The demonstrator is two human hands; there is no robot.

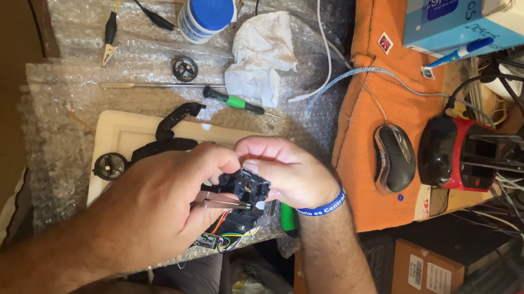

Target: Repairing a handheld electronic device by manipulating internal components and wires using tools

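Observation:
My left hand [155, 204] pinches a pair of metal tweezers [226, 205], whose tips touch a small black module [249, 191]. My right hand [285, 169], with a blue wristband [324, 207], grips that module from above with thumb and fingers. Coloured wires [233, 231] run from the module down to a small circuit board [206, 241]. Both hands hover over the near edge of a white board [122, 132], where a black track piece [170, 124] and a black wheel [109, 165] lie.
Bubble wrap [77, 50] covers the bench. On it lie a green-handled screwdriver [234, 102], a crumpled tissue [260, 56], a blue-lidded jar [206, 11], a small wheel [185, 68] and clip leads [110, 37]. To the right are a mouse [394, 157] on orange cloth and a red-and-black device [462, 155].

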